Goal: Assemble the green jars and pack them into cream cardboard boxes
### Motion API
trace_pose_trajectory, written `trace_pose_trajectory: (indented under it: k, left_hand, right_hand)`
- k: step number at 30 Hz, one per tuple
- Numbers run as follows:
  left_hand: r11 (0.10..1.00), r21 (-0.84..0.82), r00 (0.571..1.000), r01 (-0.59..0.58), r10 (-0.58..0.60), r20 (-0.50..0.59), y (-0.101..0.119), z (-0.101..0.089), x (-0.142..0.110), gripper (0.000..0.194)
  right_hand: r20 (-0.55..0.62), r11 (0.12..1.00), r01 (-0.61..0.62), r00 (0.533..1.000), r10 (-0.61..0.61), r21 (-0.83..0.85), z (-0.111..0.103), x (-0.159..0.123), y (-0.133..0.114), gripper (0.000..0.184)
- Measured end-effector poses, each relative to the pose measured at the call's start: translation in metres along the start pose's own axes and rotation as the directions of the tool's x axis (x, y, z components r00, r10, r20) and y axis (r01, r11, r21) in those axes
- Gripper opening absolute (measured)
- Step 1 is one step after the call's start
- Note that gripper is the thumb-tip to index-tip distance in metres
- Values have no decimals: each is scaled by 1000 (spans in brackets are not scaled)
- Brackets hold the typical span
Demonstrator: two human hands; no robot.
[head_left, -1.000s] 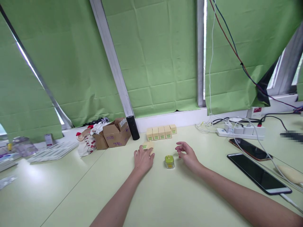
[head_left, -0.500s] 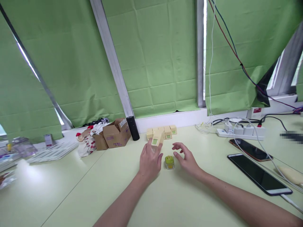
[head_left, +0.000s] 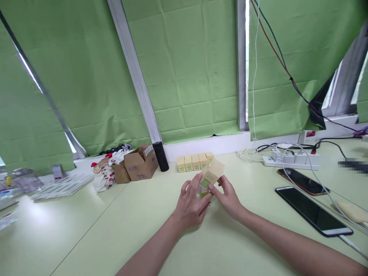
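Note:
A small cream box point(head_left: 214, 171) with a green square on its end is held tilted above the table between my two hands. My left hand point(head_left: 189, 207) has its fingers on the box's left side. From the right, my right hand point(head_left: 228, 196) pinches the lower edge with thumb and fingers. Below the box, a small glass jar with a green top point(head_left: 204, 194) shows only in part behind my left fingers; whether those fingers touch it I cannot tell. Behind them stands a row of several matching cream boxes point(head_left: 196, 162).
A black cylinder point(head_left: 161, 156) and an open cardboard box point(head_left: 140, 164) stand at the back left, beside a patterned cloth bag point(head_left: 104, 178). Two phones, a white one point(head_left: 313, 211) and a dark one point(head_left: 303, 181), lie right, near a power strip point(head_left: 291, 163) and loose cables.
My left hand has brought the cream box right and toward me, over the jar. My right hand has closed in and taken hold of the box too.

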State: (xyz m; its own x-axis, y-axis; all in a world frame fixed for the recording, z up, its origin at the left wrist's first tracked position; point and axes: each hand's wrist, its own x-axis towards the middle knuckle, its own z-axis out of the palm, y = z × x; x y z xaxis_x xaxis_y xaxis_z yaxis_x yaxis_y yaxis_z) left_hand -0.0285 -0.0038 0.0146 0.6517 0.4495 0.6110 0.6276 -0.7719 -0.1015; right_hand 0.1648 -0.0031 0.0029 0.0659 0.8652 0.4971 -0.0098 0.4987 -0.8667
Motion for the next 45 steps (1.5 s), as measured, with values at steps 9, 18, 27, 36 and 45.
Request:
trace_pose_trajectory:
  k: [9,18,27,36,45]
  left_hand:
    - [996,-76,918,42,-68,-390,-5,10,-5,39]
    - [993,-82,881,84,-112,-460,-14,16,-2,54]
    - [999,-43,877,-4,-17,-480,-17,16,-4,58]
    - [961,-244,872,-131,-5,-489,-12,8,3,74]
    - [935,-351,872,-47,-133,-471,-13,12,0,61]
  right_hand:
    - [-6,964,175,984,-180,-202,-6,-3,9,43]
    - [251,613,666,738,-627,-425,-10,-5,7,60]
    - [238,596,680,720,-651,-426,-11,-6,8,65]
    - [152,667,597,784,-601,-446,-13,-1,18,68]
    - [154,687,567,810,-566,-455,-15,0,21,63]
